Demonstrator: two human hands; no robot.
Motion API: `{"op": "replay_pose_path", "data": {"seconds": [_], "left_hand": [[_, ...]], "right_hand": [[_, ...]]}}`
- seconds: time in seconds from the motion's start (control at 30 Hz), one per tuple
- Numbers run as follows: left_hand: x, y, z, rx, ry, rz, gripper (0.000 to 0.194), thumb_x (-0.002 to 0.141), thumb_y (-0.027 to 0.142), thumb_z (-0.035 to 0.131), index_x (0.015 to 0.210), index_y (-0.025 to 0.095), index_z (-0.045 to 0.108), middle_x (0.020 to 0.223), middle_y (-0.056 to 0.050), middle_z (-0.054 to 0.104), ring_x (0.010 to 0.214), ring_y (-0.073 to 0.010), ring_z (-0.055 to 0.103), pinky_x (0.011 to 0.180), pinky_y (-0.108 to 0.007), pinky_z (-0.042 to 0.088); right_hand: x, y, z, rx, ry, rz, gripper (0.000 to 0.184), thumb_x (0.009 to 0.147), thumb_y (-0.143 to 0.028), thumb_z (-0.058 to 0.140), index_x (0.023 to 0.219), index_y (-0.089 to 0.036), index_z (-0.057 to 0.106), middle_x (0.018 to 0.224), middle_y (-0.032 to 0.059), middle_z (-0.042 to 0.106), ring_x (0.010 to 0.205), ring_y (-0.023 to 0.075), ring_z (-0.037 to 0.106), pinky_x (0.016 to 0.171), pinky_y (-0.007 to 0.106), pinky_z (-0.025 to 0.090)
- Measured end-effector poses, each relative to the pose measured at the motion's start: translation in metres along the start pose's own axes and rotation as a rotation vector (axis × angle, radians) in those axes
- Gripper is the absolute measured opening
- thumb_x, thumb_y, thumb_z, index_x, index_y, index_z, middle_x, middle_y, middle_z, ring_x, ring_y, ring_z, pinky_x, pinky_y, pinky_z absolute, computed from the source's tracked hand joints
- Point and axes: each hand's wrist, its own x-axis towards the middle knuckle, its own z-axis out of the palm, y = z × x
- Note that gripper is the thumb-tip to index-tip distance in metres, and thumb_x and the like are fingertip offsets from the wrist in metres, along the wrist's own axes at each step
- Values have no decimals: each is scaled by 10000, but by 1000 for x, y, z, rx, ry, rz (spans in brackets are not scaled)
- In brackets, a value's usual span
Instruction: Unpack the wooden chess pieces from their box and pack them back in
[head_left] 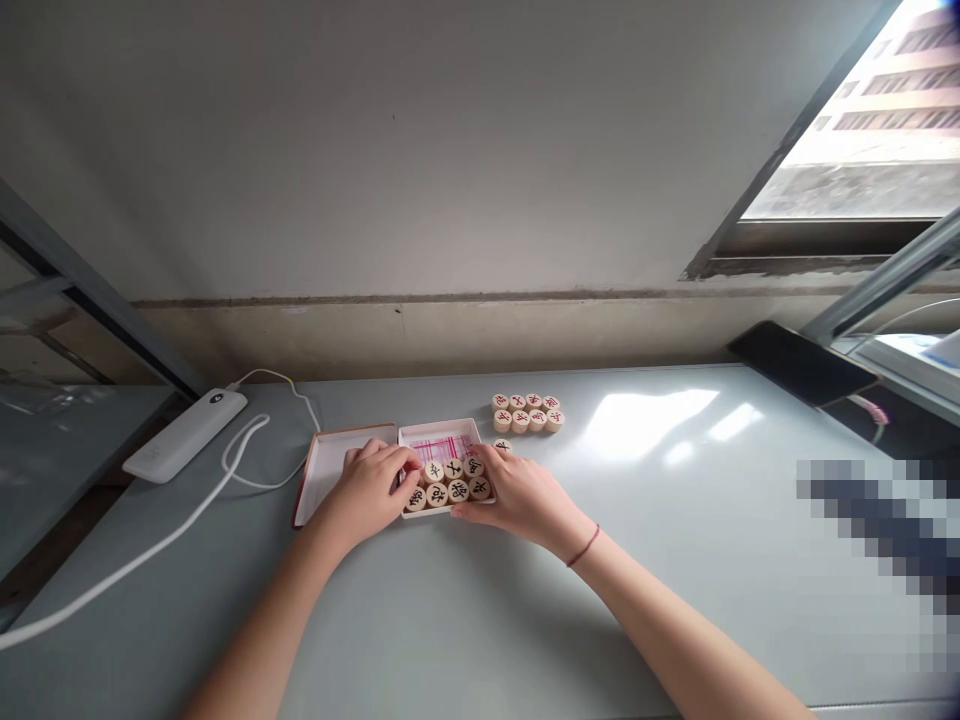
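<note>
Bare forearms [255,640] reached in from the bottom of the view across a pale grey desk [660,610], with a thin red cord [583,546] around the right wrist. Both hands met at a shallow white box tray [442,425], its open lid [324,470] lying against its left side. The left hand [367,490] curved over the tray's left edge, its fingers [401,465] bent, not splayed, against the round wooden xiangqi pieces [448,482] packed into the tray's near half. The right hand [517,495] lay along the right edge, its fingertips [480,455] on those pieces too; whether either hand gripped one could not be told. Pink-lined paper [442,448] showed in the tray's far half. Beyond the tray to the right sat two rows of loose pieces [526,412], with one more piece [502,446] just beside the right hand. Left of the tray lay a white power bank [184,435] and cable [150,530]; well to its right, a black phone [799,362].
</note>
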Motion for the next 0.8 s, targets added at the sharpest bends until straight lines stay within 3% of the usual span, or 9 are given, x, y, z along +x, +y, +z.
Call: {"op": "replay_pose_path", "data": {"seconds": [0.13, 0.27, 0.4, 0.5, 0.8], "left_hand": [[4, -3, 1, -120, 157, -20, 178, 895, 298, 444, 919, 226, 604, 923, -27, 688, 890, -221, 581, 856, -382, 418], [3, 4, -3, -395, 271, -105, 242, 912, 392, 458, 1019, 229, 601, 986, -29, 665, 894, -186, 592, 831, -301, 454], [-2, 21, -4, -600, 236, -138, 287, 912, 444, 468, 1040, 233, 614, 976, -20, 658, 868, -168, 596, 779, -259, 471], [-5, 31, -3, -653, 208, -120, 298, 908, 459, 476, 1041, 231, 614, 994, -27, 650, 880, -171, 583, 797, -267, 469], [-8, 39, 1, -751, 99, -128, 325, 907, 488, 465, 1041, 227, 606, 988, -45, 630, 877, -179, 573, 721, -269, 503]], "right_hand": [[1, 3, 2, 1, 24, -16, 640, 743, -656, 595, 1140, -168, 480, 849, 70, 631, 619, 193, 575, 465, 251, 269], [0, 2, -5, 56, 103, -53, 660, 811, -660, 505, 1214, -141, 453, 738, 38, 608, 558, 164, 535, 471, 247, 290], [-5, -5, -14, 254, 211, -171, 390, 882, -507, 502, 1083, -176, 546, 762, 24, 599, 607, 128, 513, 536, 237, 355], [-9, -12, -18, 437, 214, -240, 267, 900, -431, 494, 946, -181, 576, 706, -4, 556, 549, 87, 410, 523, 217, 349], [-11, -16, -17, 777, 68, -195, 278, 908, -414, 460, 763, -181, 503, 659, -21, 447, 551, 81, 296, 478, 216, 286]]}}
